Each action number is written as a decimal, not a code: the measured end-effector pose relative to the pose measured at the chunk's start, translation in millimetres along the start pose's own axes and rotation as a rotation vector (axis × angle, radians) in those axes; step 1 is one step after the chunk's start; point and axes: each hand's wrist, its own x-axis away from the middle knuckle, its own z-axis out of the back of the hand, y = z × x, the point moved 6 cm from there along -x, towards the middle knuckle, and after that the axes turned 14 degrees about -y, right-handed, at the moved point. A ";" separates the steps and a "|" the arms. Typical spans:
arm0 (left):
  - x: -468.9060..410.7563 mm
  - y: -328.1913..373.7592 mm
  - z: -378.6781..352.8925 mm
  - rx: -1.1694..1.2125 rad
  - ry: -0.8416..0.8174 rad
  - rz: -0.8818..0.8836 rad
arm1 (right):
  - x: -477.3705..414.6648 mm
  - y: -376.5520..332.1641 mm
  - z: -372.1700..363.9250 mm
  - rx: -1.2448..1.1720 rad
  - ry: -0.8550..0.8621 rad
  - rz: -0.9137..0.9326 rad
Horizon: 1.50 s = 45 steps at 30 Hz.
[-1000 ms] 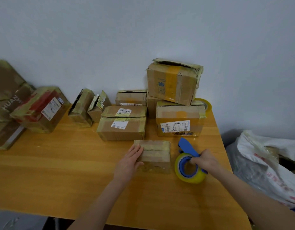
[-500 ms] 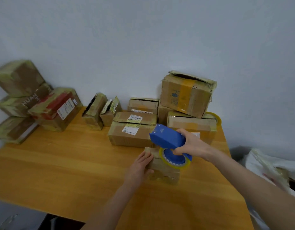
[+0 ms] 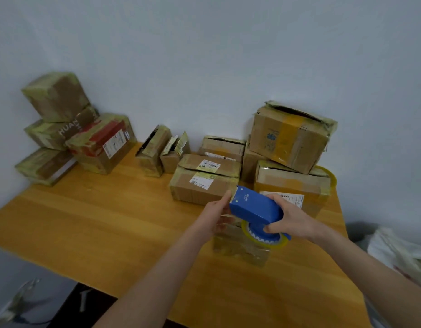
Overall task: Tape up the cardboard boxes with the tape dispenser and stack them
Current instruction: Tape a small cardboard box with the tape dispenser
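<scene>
Tape dispenser [image 3: 254, 207], a boxy blue plastic body, is held above the small cardboard box [image 3: 240, 250] near the right side of the wooden table [image 3: 110, 221]. Its long axis runs from near right to far left, with the cutter end pointing far left. The yellowish tape roll [image 3: 277, 245] sits under it on a toothed blue hub. The right hand [image 3: 292, 218] is wrapped round the rear of the body. The left hand [image 3: 215, 215] reaches one finger to the cutter end; I cannot tell whether it pinches tape. The small box has glossy tape across its worn faces. Farther off stand a labelled brown box [image 3: 200, 188], a tilted, dented carton [image 3: 290, 136] on the right stack, and taped boxes [image 3: 55, 98] piled far left.
</scene>
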 end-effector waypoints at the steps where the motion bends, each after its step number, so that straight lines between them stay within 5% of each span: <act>1: -2.7 0.2 -2.1 0.014 0.008 0.008 | 0.6 0.5 0.6 -0.006 0.002 -0.002; 12: -4.6 -4.9 17.2 0.132 0.053 0.019 | -6.0 5.1 1.2 0.040 0.032 -0.009; 24: -10.2 12.4 39.0 -0.332 0.218 -0.077 | -13.9 -16.0 4.0 0.257 0.086 -0.012; 45: -23.7 -5.1 65.5 -0.534 0.285 -0.119 | -14.5 -13.5 8.0 0.568 0.064 -0.103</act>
